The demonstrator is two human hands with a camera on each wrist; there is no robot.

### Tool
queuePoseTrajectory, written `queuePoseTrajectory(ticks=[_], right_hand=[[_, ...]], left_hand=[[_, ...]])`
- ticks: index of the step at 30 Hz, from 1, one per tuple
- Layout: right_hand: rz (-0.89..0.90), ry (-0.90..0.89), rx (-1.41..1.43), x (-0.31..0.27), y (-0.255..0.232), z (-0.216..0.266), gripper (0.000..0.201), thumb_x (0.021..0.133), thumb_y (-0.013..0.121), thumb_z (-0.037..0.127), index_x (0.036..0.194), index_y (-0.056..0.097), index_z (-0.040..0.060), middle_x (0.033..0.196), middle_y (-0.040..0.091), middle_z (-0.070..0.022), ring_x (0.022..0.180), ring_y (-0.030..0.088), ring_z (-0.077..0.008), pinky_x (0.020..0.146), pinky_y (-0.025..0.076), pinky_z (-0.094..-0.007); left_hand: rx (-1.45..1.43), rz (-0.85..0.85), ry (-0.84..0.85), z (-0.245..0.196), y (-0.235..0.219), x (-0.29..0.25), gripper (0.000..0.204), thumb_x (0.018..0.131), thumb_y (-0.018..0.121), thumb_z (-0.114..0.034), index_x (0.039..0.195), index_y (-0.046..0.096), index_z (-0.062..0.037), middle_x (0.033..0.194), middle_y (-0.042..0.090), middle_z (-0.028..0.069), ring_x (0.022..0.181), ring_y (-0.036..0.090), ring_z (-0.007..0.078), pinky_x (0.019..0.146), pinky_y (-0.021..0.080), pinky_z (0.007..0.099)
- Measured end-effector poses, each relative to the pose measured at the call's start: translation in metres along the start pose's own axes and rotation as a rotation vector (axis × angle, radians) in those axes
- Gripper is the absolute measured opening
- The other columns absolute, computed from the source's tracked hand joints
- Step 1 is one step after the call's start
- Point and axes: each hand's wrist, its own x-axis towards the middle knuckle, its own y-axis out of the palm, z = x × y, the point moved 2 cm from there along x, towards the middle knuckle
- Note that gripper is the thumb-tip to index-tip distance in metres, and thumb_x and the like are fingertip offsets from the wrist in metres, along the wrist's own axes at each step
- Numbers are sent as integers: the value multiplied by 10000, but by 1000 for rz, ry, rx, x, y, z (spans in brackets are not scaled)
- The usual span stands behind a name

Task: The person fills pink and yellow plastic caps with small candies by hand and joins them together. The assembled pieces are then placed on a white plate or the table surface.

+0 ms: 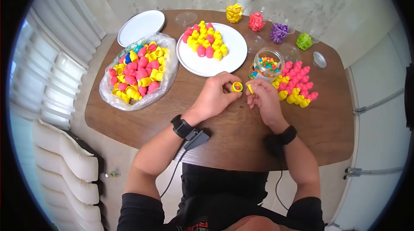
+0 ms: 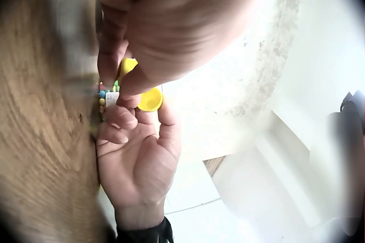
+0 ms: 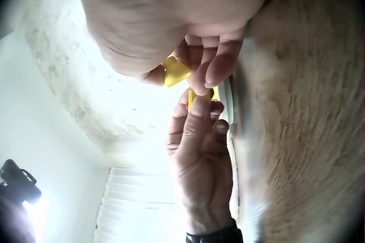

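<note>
In the head view my left hand [image 1: 214,94] grips a small yellow cup [image 1: 236,87] with coloured candies inside, its opening facing up. My right hand [image 1: 266,99], just to the right, pinches a yellow piece [image 1: 250,88] apart from the cup. The left wrist view shows that piece as a hollow yellow cap [image 2: 150,100] at the fingertips of my right hand [image 2: 140,160], beside my left hand [image 2: 188,26]. In the right wrist view my right hand [image 3: 171,21] holds the narrow-topped yellow cap [image 3: 175,72] above my left hand [image 3: 202,163].
An open jar [image 1: 266,65] of coloured candies stands beyond my right hand, with rows of pink and yellow pieces [image 1: 297,80] beside it. A white plate [image 1: 233,58] holds similar pieces. A plastic bag [image 1: 166,65] of loose parts lies left; small candy-filled containers [image 1: 279,32] line the back.
</note>
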Motion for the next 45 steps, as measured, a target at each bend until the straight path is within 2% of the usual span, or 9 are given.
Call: queuePoseTrajectory(ticks=[4, 13, 18, 21, 25, 30, 37, 41, 45], right_hand=[[8, -37, -143, -2, 4, -5, 182, 1021, 661, 209, 1041, 677, 29, 828, 648, -1, 646, 608, -59, 567, 488, -211], [133, -289, -305, 3, 8, -20, 229, 1009, 704, 247, 936, 664, 34, 739, 618, 31, 621, 569, -36, 541, 447, -226], [120, -337, -334, 7, 6, -25, 304, 960, 729, 270, 855, 666, -8, 698, 632, -19, 612, 558, -79, 560, 448, -285], [110, -330, -297, 0, 8, -19, 335, 931, 739, 279, 821, 670, -30, 685, 650, -52, 618, 568, -106, 577, 459, -318], [103, -338, -296, -5, 5, -11, 337, 923, 734, 277, 814, 671, -36, 684, 660, -66, 629, 591, -114, 588, 474, -326], [107, -345, -236, -3, 2, -15, 311, 943, 715, 260, 834, 662, -26, 674, 657, -56, 612, 615, -108, 560, 478, -309], [-4, -286, -128, -2, -1, -17, 199, 993, 699, 189, 1044, 654, 2, 810, 681, -34, 724, 677, -87, 605, 552, -252], [-18, -375, -424, -11, -2, -6, 185, 965, 733, 136, 1041, 689, -26, 856, 724, -52, 756, 686, -83, 655, 556, -260], [9, -435, -492, -12, 6, -8, 234, 935, 760, 171, 1025, 713, -40, 861, 745, -152, 774, 736, -176, 679, 570, -323]], left_hand=[[-73, -9, -67, 6, -5, 4, 394, 898, 760, 23, 1265, 618, 27, 1039, 702, 52, 827, 665, 87, 714, 554, 231], [-229, -153, -64, -14, -7, 22, 328, 896, 775, 22, 1158, 579, 23, 1041, 708, 94, 916, 694, 140, 789, 604, 289], [297, -89, 196, -57, 6, 76, 293, 898, 762, -37, 1167, 673, 41, 1031, 715, 99, 870, 680, 157, 773, 585, 301], [676, 127, 343, -88, 21, 99, 313, 887, 762, -70, 1175, 702, 37, 1019, 711, 138, 837, 671, 212, 756, 558, 344], [833, 146, 348, -101, 31, 107, 317, 868, 766, -87, 1164, 725, 19, 990, 685, 178, 814, 650, 270, 744, 540, 379], [509, 90, 175, -89, 11, 92, 249, 880, 777, -28, 1097, 657, 1, 962, 692, 34, 847, 663, 91, 741, 543, 272], [185, -7, -83, -27, -6, 20, 423, 838, 831, -11, 1218, 647, 16, 1009, 704, 46, 932, 666, 109, 792, 555, 262], [-162, 212, -173, 13, -1, 3, 410, 867, 810, 43, 1244, 651, 23, 1045, 694, 22, 928, 656, 90, 824, 559, 248], [27, 294, -146, 14, -1, 1, 278, 868, 840, -33, 1107, 701, -1, 931, 665, -29, 833, 599, 45, 725, 525, 218]])
